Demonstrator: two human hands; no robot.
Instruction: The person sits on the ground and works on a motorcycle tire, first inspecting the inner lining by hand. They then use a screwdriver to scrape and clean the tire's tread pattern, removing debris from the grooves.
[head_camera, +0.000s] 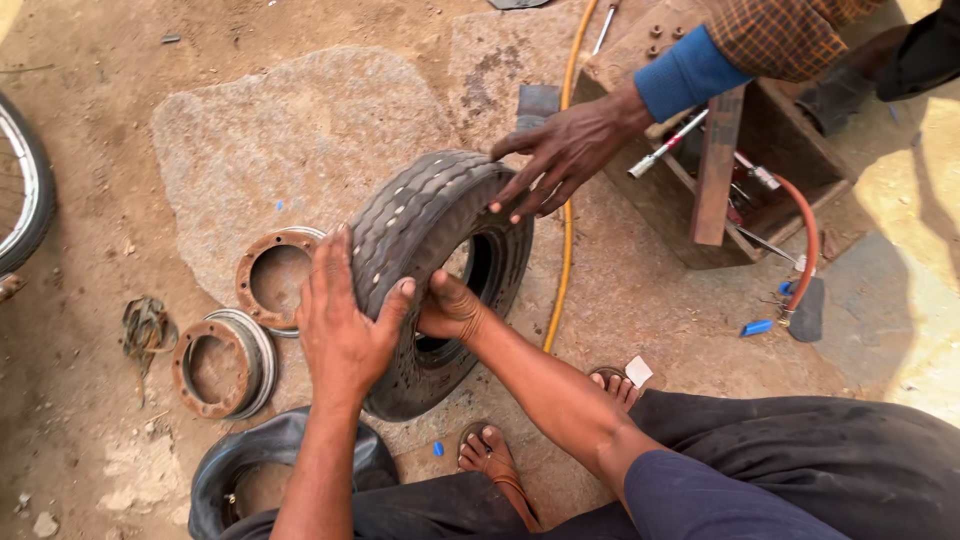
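- Dark trouser cloth (800, 460) and two sandalled feet (490, 455) are seen nearest the lens, just below a small black tyre (440, 270) stood upright on its tread on the dirt ground (90, 420).
- That tyre is held from both sides: the left hand (345, 325) is spread flat over the near tread, palm down, while the right hand (450, 308) is hooked into the central opening, fingers curled round the bead (fingertips hidden inside).
- Tyre's axle line is angled toward the upper right, so the open face is turned to the right hand.
- Another person's hand (560, 150), blue-cuffed, is pressed open against the far tread.
- Two rusty rim halves (225, 360) are laid to the left, an inner tube (280, 465) at lower left, a yellow hose (568, 200) behind, and a wooden toolbox (720, 170) at upper right.
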